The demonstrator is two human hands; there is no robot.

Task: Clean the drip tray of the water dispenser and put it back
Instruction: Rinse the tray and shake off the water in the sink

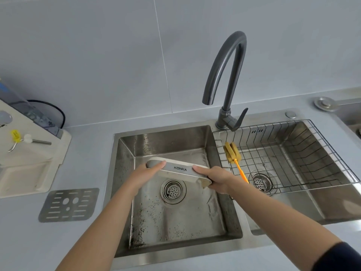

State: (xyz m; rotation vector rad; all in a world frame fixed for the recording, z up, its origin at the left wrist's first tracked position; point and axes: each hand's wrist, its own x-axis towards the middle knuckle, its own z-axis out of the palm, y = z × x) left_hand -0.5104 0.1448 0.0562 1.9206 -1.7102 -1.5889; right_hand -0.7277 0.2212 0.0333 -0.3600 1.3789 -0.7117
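The drip tray (178,169), grey-fronted with a white body and the word KONKA on it, is held tilted above the left sink basin (175,222). My left hand (145,176) grips its left end and my right hand (216,179) grips its right end. Brownish water or dirt shows at the tray's lower right corner. The tray's grey slotted metal grate (68,204) lies flat on the counter left of the sink. The white water dispenser (29,153) stands at the far left, with its tray bay vacant.
A dark gooseneck faucet (226,79) rises behind the sink divider, its spout over the left basin. A wire basket (293,153) sits in the right basin, holding a yellow sponge brush (232,153) with an orange handle. The left basin's floor is speckled with dark grime around the drain (172,191).
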